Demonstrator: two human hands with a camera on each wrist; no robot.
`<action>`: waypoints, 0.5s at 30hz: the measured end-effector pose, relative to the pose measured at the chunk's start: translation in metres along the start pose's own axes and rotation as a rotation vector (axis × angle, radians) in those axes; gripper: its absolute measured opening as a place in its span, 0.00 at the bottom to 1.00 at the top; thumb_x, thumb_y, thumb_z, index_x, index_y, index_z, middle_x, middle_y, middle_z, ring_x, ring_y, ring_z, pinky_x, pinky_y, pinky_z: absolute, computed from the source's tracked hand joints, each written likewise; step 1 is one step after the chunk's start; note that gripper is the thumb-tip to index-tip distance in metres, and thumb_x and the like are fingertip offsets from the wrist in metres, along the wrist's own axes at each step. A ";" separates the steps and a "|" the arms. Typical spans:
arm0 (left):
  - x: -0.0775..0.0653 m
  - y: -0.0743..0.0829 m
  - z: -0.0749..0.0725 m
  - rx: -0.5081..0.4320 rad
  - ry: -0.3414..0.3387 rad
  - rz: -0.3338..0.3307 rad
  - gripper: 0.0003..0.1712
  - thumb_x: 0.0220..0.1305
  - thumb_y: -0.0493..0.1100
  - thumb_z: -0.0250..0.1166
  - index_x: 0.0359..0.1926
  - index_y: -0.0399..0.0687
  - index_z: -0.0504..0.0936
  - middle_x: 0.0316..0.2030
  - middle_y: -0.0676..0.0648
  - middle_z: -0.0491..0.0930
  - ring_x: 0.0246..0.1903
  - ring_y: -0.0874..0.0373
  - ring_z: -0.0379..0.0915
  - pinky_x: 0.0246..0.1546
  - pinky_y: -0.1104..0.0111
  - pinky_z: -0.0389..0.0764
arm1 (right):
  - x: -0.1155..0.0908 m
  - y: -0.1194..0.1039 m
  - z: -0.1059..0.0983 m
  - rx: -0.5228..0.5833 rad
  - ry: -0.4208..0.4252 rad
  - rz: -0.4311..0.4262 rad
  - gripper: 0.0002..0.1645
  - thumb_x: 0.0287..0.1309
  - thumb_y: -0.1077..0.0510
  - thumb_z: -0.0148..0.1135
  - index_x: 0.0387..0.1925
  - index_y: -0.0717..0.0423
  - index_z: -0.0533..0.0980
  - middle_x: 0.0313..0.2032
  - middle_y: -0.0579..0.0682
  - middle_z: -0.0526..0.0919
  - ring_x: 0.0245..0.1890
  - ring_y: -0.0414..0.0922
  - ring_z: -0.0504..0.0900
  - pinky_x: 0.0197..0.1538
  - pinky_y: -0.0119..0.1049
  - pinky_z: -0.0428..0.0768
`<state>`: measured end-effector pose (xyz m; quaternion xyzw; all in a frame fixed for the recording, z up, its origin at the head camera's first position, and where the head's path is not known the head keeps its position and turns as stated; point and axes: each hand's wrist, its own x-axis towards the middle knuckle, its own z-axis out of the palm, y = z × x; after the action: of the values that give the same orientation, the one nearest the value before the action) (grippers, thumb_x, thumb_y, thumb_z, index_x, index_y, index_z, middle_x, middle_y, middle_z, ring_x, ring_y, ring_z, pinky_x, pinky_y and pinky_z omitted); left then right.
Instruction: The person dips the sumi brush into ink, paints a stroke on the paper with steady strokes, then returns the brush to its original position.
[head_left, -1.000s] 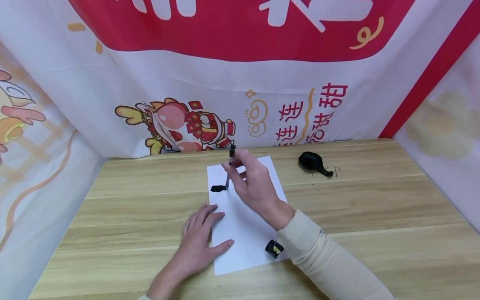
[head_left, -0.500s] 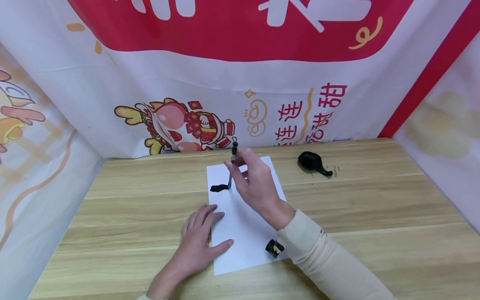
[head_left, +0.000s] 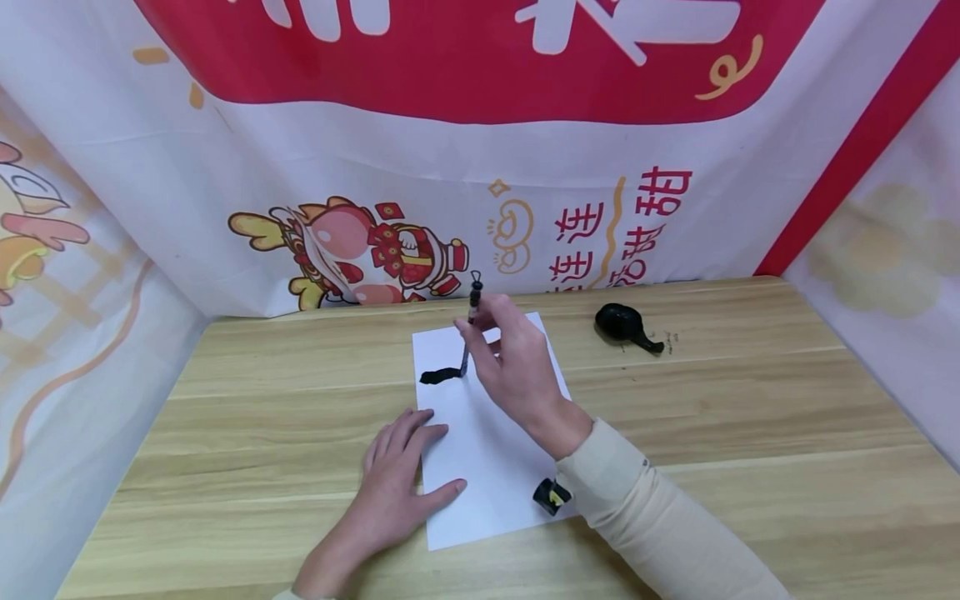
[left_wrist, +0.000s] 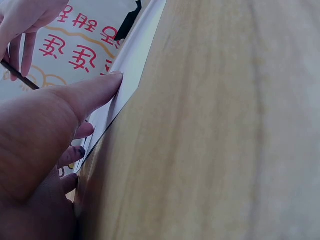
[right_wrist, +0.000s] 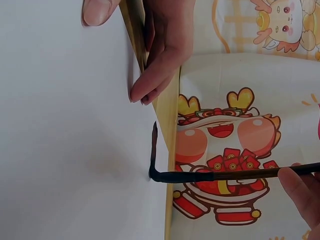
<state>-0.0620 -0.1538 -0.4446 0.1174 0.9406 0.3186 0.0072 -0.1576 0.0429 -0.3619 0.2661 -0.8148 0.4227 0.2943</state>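
My right hand (head_left: 517, 367) pinches the handle of a writing brush (right_wrist: 240, 174), held nearly upright. Its dark bristles bend against a sheet of white paper (head_left: 487, 467), at the right end of a thick black ink stroke (head_left: 441, 377). In the right wrist view, that stroke is seen almost edge-on. My left hand (head_left: 397, 483) lies spread over the paper's left edge, thumb and fingertips resting on the sheet. Dark smudges mark some of its fingertips (left_wrist: 77, 151) in the left wrist view.
A small black object with a yellow part (head_left: 552, 497) sits on the paper's lower right corner, beside the right sleeve (head_left: 615, 475). A glossy black rounded thing with a narrow neck (head_left: 621, 323) lies at the table's back right. Printed cloth (head_left: 420, 150) hangs behind the wooden table (head_left: 720, 400).
My right hand has drawn the brush a little to the right, and the black stroke has grown longer. The left hand has stayed in place on the paper.
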 end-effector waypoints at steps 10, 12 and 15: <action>0.000 0.001 0.000 -0.002 -0.010 -0.010 0.39 0.63 0.61 0.78 0.70 0.54 0.79 0.79 0.43 0.66 0.81 0.37 0.54 0.77 0.29 0.53 | 0.000 0.001 -0.003 0.013 0.010 0.008 0.14 0.74 0.60 0.67 0.54 0.58 0.73 0.43 0.54 0.85 0.45 0.49 0.90 0.36 0.31 0.90; 0.000 0.000 0.000 0.000 -0.007 -0.007 0.39 0.62 0.61 0.78 0.70 0.54 0.79 0.79 0.43 0.66 0.81 0.37 0.54 0.77 0.29 0.53 | -0.001 0.002 -0.003 0.011 0.013 0.006 0.14 0.74 0.60 0.67 0.54 0.58 0.73 0.43 0.54 0.85 0.45 0.49 0.90 0.36 0.32 0.90; 0.000 0.000 0.000 0.002 0.000 -0.001 0.38 0.62 0.61 0.78 0.69 0.54 0.79 0.79 0.43 0.66 0.81 0.37 0.55 0.76 0.29 0.54 | -0.001 0.003 -0.003 0.005 0.020 0.003 0.14 0.74 0.60 0.67 0.54 0.58 0.73 0.43 0.54 0.86 0.45 0.49 0.91 0.36 0.32 0.90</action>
<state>-0.0619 -0.1536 -0.4446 0.1171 0.9410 0.3174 0.0070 -0.1585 0.0468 -0.3628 0.2614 -0.8112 0.4277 0.3011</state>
